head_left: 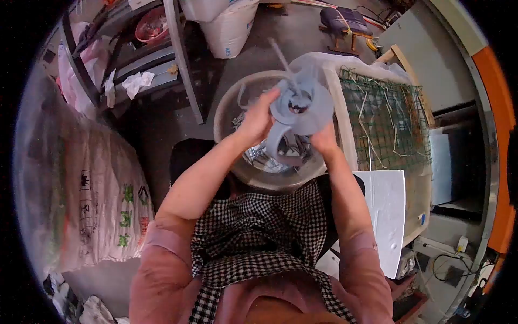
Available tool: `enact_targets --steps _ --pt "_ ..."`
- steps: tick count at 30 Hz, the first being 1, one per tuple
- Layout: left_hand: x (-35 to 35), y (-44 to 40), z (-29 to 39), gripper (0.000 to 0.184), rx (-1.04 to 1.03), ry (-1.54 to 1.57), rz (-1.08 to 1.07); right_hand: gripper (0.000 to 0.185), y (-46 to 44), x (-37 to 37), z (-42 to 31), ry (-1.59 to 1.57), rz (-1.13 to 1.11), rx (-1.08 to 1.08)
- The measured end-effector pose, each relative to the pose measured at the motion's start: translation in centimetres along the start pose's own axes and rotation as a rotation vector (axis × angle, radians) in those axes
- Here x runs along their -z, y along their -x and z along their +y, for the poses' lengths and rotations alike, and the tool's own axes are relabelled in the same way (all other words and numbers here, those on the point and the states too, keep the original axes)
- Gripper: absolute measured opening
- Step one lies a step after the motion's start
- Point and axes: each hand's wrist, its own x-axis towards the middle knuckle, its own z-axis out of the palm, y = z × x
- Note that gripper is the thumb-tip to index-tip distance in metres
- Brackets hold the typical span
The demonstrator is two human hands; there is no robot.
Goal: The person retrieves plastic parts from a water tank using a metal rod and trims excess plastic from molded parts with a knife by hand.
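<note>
Both hands hold a light blue-grey moulded plastic piece (315,105) over a large round tub (224,116). The piece has a broad curved part, a dark opening in the middle, a loop hanging below and a thin stick pointing up; motion blurs it. My left hand (260,120) grips its left side, thumb on top and fingers partly hidden. On the lower right, my right hand (325,139) is closed against the piece, its fingers mostly hidden behind it. Silvery-grey scraps (267,157) lie in the tub below.
A green wire mesh (386,121) lies on a pale box to the right, with a white foam board (384,216) nearer me. Big printed sacks (108,200) stand at left, near a metal rack (183,59). A white sack (231,29) and small padded stool (345,27) are behind.
</note>
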Motion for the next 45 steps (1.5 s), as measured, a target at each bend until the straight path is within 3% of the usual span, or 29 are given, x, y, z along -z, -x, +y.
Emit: enact_targets --steps 2,4,7,10,12,15,19,21,24,25,27,31,33,35,39,42,44,45 --pt "-0.5 0.3 0.1 0.046 -0.014 -0.018 0.001 0.026 0.0 0.0 0.5 0.075 -0.001 0.110" --pt "-1.3 1.3 1.4 0.045 0.054 -0.001 0.138 0.027 0.0 0.4 1.0 0.151 -0.009 0.135" --pt "-0.4 1.0 1.0 0.041 0.020 -0.080 0.075 0.027 0.0 0.5 1.4 0.096 -0.109 -0.003" --pt "-0.1 0.6 0.4 0.040 0.039 -0.023 0.022 0.028 0.6 -0.7 1.9 -0.150 0.058 -0.103" --pt "-0.6 0.4 0.2 0.039 0.018 0.007 0.031 0.031 0.3 0.0 1.4 0.327 -0.022 0.334" --pt "-0.1 -0.3 -0.3 0.040 -0.044 0.009 0.126 0.033 0.8 -1.7 1.3 0.396 0.040 0.242" --pt "1.7 -1.9 -2.0 0.040 -0.226 -0.255 0.208 0.032 1.0 -1.8 2.8 0.451 -0.004 0.347" --pt "1.1 -1.4 -1.9 0.040 -0.273 -0.392 0.266 0.031 0.9 -1.6 2.8 0.342 -0.059 0.195" --pt "-1.0 0.2 -0.1 0.039 -0.374 -0.696 0.255 0.034 0.5 -0.8 2.0 0.464 -0.103 0.188" --pt "-1.5 0.2 0.3 0.039 -0.166 -0.410 0.256 0.034 0.6 -0.8 2.2 0.465 -0.100 0.188" --pt "-1.7 0.1 0.4 0.039 0.040 -0.125 0.250 0.037 1.0 -1.2 3.0 0.516 -0.102 -0.032" --pt "-0.7 -1.2 -1.2 0.042 -0.160 -0.264 0.212 0.036 1.3 -1.5 3.9 0.303 -0.045 0.023" --pt "0.0 -1.9 -1.8 0.043 -0.248 -0.263 0.211 0.032 1.1 -0.8 3.1 0.128 -0.126 -0.103" --pt "0.2 -1.9 -1.8 0.042 -0.135 -0.229 0.197 0.031 1.0 -0.4 3.2 0.174 -0.159 -0.091" --pt "0.0 -1.1 -2.0 0.043 -0.134 -0.394 0.205 0.029 1.1 -0.4 3.0 0.223 -0.148 -0.046" --pt "-0.3 -1.1 -2.0 0.043 -0.256 -0.461 0.178 0.028 1.1 -0.1 3.8 0.264 -0.164 0.033" --pt "-1.0 -1.5 -1.4 0.044 0.141 -0.076 0.165 0.029 1.7 -0.3 3.9 0.381 -0.123 0.033" --pt "-1.0 -1.4 -1.1 0.044 0.138 -0.080 0.163 0.029 1.8 -0.5 3.9 0.498 -0.078 0.031"
